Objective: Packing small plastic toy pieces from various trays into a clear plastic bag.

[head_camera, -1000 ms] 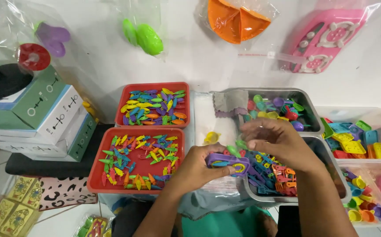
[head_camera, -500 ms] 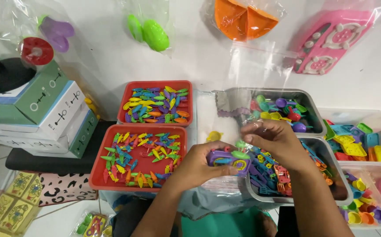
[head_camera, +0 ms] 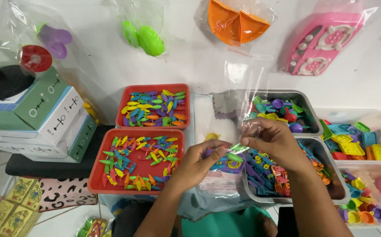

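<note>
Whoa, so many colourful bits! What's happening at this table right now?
A person is handling small plastic toy pieces with both bare hands. The left hand holds a clear plastic bag with a few pieces in it, while the right hand pinches a small green piece at the bag's mouth. To the left sit two red trays of tiny colourful pieces; to the right, grey metal trays hold more toy parts. Boxes are stacked at far left.

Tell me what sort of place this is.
Probably a small toy-packing workstation. Red trays and grey bins hold sorted, brightly coloured plastic toy pieces, bagged toys hang on the white wall, and the left hand and right hand handle a clear bag of small toys.
</note>
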